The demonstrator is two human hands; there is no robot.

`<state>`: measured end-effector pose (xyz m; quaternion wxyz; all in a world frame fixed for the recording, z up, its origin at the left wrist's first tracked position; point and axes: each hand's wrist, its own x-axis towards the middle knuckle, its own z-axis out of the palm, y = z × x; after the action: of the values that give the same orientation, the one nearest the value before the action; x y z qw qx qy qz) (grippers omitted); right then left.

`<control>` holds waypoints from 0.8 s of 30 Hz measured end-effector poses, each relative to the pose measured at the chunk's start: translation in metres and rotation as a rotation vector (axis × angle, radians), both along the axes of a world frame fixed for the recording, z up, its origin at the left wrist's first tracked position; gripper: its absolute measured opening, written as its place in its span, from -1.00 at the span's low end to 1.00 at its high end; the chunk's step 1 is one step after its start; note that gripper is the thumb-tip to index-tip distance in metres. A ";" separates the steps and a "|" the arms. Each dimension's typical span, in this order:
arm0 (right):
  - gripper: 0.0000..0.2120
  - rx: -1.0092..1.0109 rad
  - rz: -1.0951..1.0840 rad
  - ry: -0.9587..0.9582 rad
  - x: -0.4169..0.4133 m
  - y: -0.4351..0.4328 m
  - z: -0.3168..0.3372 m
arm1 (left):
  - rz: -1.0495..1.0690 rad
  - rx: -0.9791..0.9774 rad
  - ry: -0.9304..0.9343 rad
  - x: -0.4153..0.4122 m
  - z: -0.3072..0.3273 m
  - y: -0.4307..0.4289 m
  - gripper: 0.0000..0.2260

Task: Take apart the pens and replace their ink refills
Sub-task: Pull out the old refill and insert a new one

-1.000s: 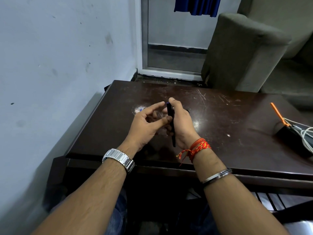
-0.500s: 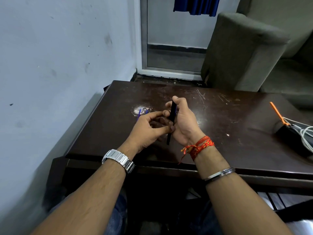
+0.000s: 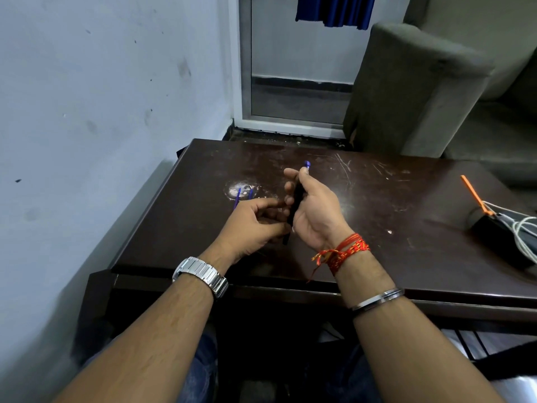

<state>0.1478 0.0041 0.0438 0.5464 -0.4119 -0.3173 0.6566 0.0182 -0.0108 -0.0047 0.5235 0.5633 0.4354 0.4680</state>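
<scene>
Lifted further above the surface (image 3: 406,228), the right hand (image 3: 316,210) has the black pen (image 3: 297,199) in a clenched grip, blue end now past the thumb. The left hand (image 3: 252,225) curls at the pen's near end, its grip unclear. A hard pull could scatter small parts, for the joint is hidden; blue refills (image 3: 238,197) lie blurred just left.
</scene>
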 end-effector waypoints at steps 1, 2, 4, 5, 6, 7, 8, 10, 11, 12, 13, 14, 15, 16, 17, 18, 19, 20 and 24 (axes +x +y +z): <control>-0.76 0.009 0.003 -0.017 0.001 0.000 0.000 | 0.010 0.000 0.008 0.000 -0.001 0.000 -0.64; -0.79 0.019 0.010 -0.039 0.003 0.000 0.000 | 0.027 0.009 0.010 0.001 -0.002 0.000 -0.65; -0.81 0.051 0.026 -0.072 0.004 -0.002 -0.001 | 0.057 0.042 0.000 0.002 -0.002 0.001 -0.67; -0.79 0.075 0.028 -0.076 0.004 -0.002 -0.002 | 0.054 0.046 -0.018 0.003 -0.001 0.001 -0.70; -0.78 0.100 0.025 -0.074 0.004 -0.002 -0.003 | 0.041 0.037 -0.044 0.004 0.000 0.001 -0.72; -0.77 0.120 0.017 -0.071 0.004 -0.002 -0.003 | 0.023 0.020 -0.066 0.005 0.000 0.001 -0.73; -0.78 0.128 0.010 -0.067 0.004 -0.002 -0.003 | 0.009 0.006 -0.077 0.005 0.000 0.001 -0.73; -0.80 0.130 0.001 -0.047 0.003 -0.001 -0.004 | -0.004 0.000 -0.066 0.006 0.000 0.001 -0.70; -0.82 0.129 -0.001 -0.030 0.003 0.000 -0.005 | -0.004 0.005 -0.055 0.005 0.000 0.001 -0.69; -0.83 0.126 0.001 -0.014 0.002 0.000 -0.006 | 0.004 0.011 -0.049 0.004 0.000 0.001 -0.67; -0.84 0.124 0.006 -0.002 0.003 0.001 -0.007 | 0.018 0.017 -0.050 0.004 0.001 0.001 -0.66; -0.86 0.123 0.014 0.002 0.003 0.002 -0.008 | 0.034 0.023 -0.052 0.003 0.001 0.001 -0.65; -0.88 0.128 0.025 -0.018 0.004 0.002 -0.009 | 0.054 0.029 -0.050 0.004 0.001 0.002 -0.63; -0.88 0.140 0.032 -0.072 0.006 0.004 -0.011 | 0.081 0.035 -0.044 0.004 0.001 0.003 -0.60; -0.87 0.160 0.036 -0.162 0.009 0.005 -0.015 | 0.117 0.041 -0.033 0.005 0.001 0.003 -0.58; -0.85 0.188 0.038 -0.271 0.012 0.008 -0.020 | 0.155 0.043 -0.022 0.005 0.001 0.004 -0.56; -0.87 0.219 0.039 -0.392 0.015 0.009 -0.024 | 0.186 0.043 -0.008 0.005 0.001 0.005 -0.53; -0.93 0.247 0.051 -0.511 0.017 0.010 -0.029 | 0.207 0.041 0.015 0.004 0.001 0.006 -0.50; -0.87 0.257 0.089 -0.747 0.022 0.014 -0.036 | 0.230 0.048 0.092 0.002 -0.003 0.008 -0.48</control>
<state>0.1695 0.0183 0.0082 0.4115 -0.5366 -0.5912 0.4397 0.0206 -0.0026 -0.0077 0.4321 0.5431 0.5093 0.5088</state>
